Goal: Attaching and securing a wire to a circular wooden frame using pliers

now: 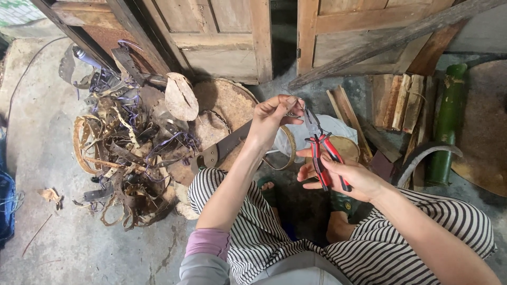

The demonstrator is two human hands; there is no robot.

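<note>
Concrete floor [68, 248] lies below. My right hand [346, 177] grips red-handled pliers [322, 150], their length pointing far-left toward my left hand [269, 119], nearer the nose, pinching something small at the tips; what, I cannot tell.

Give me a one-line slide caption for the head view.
Right hand works red-handled pliers on something small pinched in the left hand, beside a scrap pile.

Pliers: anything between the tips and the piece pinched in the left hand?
Nothing visible. The right hand holds the red-handled pliers with the tips right up at the small piece pinched by the left hand. The piece itself is too small to make out; the hands work in open air above the knees.
</note>
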